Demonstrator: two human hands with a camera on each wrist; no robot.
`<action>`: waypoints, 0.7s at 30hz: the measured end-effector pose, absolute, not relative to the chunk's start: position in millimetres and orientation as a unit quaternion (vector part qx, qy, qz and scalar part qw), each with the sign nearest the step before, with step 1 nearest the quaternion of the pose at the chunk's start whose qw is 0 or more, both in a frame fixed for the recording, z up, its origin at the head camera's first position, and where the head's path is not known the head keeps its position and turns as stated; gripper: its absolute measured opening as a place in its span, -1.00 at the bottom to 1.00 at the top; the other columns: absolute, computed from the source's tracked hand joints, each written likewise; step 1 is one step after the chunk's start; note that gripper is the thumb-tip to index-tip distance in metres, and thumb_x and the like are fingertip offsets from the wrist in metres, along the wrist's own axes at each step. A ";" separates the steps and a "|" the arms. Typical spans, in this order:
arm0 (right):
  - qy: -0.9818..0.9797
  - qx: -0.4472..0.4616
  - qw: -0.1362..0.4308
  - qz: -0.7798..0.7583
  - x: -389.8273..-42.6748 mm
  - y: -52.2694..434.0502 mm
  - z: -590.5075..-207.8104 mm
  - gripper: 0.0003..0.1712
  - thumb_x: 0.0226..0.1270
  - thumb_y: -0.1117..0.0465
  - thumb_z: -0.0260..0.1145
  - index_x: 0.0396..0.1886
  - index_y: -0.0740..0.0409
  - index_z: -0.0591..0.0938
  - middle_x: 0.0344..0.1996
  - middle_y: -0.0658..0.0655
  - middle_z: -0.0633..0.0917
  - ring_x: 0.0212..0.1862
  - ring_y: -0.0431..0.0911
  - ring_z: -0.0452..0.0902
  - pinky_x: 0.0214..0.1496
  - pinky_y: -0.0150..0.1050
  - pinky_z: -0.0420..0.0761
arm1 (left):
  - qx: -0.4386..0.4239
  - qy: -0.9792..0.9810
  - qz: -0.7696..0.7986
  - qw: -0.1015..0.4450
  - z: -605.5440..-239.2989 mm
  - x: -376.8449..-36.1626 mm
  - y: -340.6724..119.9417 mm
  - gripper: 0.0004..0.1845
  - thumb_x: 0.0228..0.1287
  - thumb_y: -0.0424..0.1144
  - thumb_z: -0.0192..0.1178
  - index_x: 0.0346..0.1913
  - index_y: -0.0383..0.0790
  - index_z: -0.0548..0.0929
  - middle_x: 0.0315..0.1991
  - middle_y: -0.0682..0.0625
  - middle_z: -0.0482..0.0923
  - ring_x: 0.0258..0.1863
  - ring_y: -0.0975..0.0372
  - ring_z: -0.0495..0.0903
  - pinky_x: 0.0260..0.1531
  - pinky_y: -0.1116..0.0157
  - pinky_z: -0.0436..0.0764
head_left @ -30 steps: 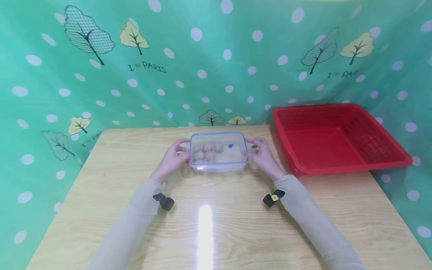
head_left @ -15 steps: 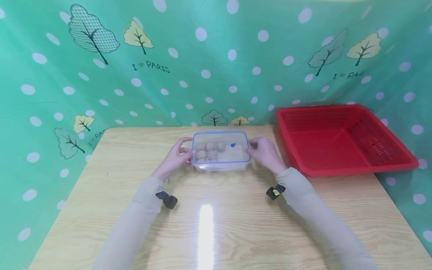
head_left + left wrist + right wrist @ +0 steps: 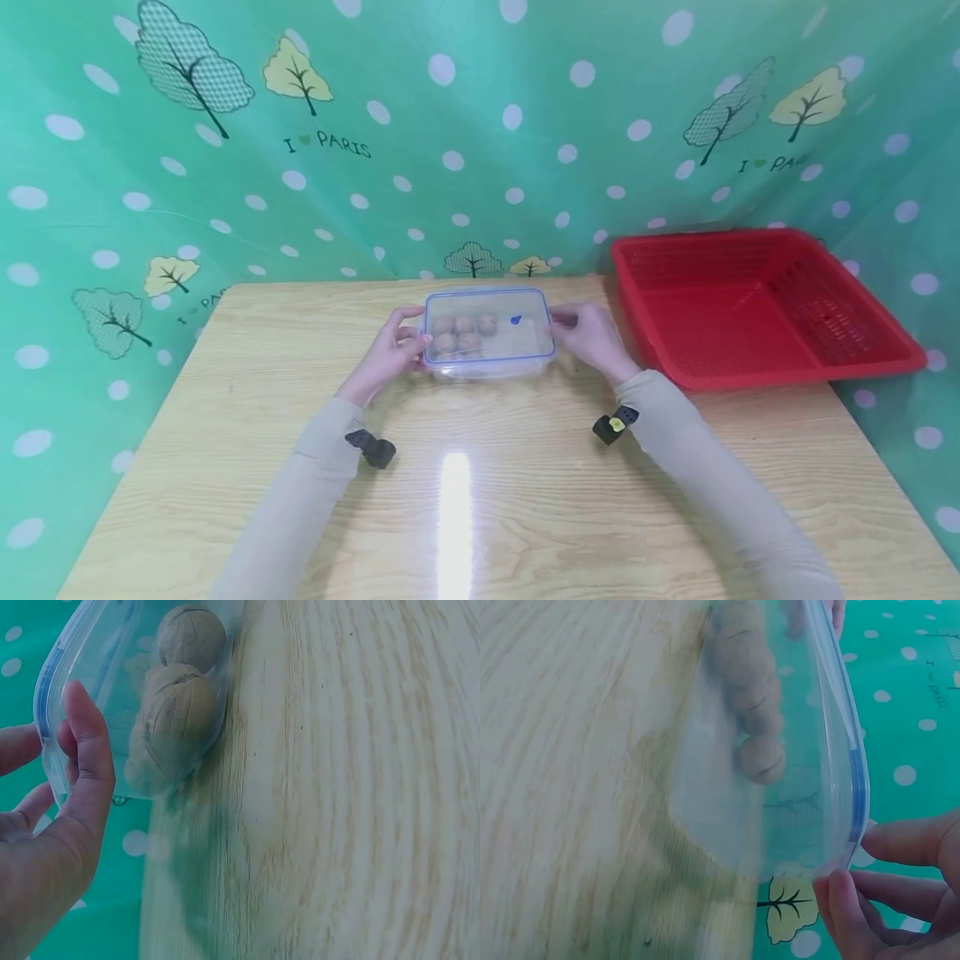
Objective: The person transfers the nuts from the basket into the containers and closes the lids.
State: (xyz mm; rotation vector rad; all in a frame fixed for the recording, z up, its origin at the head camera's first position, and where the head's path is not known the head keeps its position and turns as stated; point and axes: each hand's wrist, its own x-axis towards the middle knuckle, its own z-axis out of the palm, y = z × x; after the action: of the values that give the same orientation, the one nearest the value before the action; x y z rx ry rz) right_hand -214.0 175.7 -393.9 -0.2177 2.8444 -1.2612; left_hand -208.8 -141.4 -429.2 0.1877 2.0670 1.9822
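Note:
A clear plastic food container (image 3: 491, 368) stands on the table, with a blue-edged transparent lid (image 3: 528, 340) on top. Several walnuts (image 3: 487, 324) show through it, mostly in its left half. My left hand (image 3: 386, 354) holds the container's left end, its thumb along the side wall and fingers at the lid's rim in the left wrist view. At the opposite end, my right hand (image 3: 592, 337) pinches the lid's edge; the right wrist view has one fingertip (image 3: 877, 844) on the rim and the thumb and other fingers below it.
A red plastic basket (image 3: 660, 333) with slotted walls stands at the table's right rear, close to my right hand. The wooden table (image 3: 300, 500) ends at a green dotted cloth (image 3: 480, 125) hung behind and at both sides. A light glare lies on the tabletop.
My right hand's fingers have drawn together at the container's right end, where thumb and fingers were spread wider before. The left hand keeps its hold, and the container stays in place.

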 end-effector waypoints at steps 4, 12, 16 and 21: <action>0.906 -0.072 0.027 -0.417 -215.9 178.8 -396.9 -0.57 0.27 0.32 0.33 0.12 0.40 0.59 -0.01 0.34 0.65 0.03 0.13 0.59 0.09 -0.04 0.57 | 0.058 0.714 0.685 0.131 -430.3 -209.3 -141.5 -0.41 0.38 -0.45 0.07 0.42 -0.21 0.18 -0.17 -0.20 0.42 -0.38 0.15 0.53 -0.26 0.09 0.69; 0.894 -0.060 0.062 -0.439 -218.6 182.7 -400.1 -0.53 0.30 0.30 0.31 0.18 0.39 0.54 0.02 0.36 0.63 0.06 0.15 0.56 0.13 -0.03 0.54 | 0.052 0.719 0.684 0.112 -430.7 -209.0 -138.8 -0.41 0.38 -0.44 0.08 0.43 -0.21 0.21 -0.13 -0.24 0.44 -0.37 0.13 0.56 -0.29 0.14 0.70; 0.901 -0.056 0.074 -0.423 -218.7 181.6 -397.3 -0.52 0.31 0.29 0.30 0.20 0.38 0.53 0.03 0.35 0.63 0.08 0.14 0.55 0.13 -0.03 0.54 | 0.044 0.724 0.682 0.091 -433.8 -208.3 -136.4 -0.43 0.37 -0.41 0.12 0.41 -0.19 0.26 -0.15 -0.23 0.47 -0.38 0.13 0.58 -0.32 0.11 0.70; 0.904 -0.066 0.076 -0.416 -220.8 179.5 -396.8 -0.53 0.32 0.31 0.29 0.19 0.40 0.53 -0.01 0.35 0.65 0.05 0.13 0.56 0.10 -0.05 0.56 | 0.056 0.744 0.662 0.070 -434.8 -204.1 -135.2 -0.47 0.40 -0.38 0.11 0.38 -0.23 0.25 -0.17 -0.24 0.42 -0.43 0.11 0.60 -0.33 0.01 0.70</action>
State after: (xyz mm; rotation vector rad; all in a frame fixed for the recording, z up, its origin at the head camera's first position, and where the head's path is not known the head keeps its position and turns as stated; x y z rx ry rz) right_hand -220.8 179.5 -396.8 -0.1992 2.7104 -1.2463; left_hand -204.1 -135.2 -434.8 0.1678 2.2406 1.9914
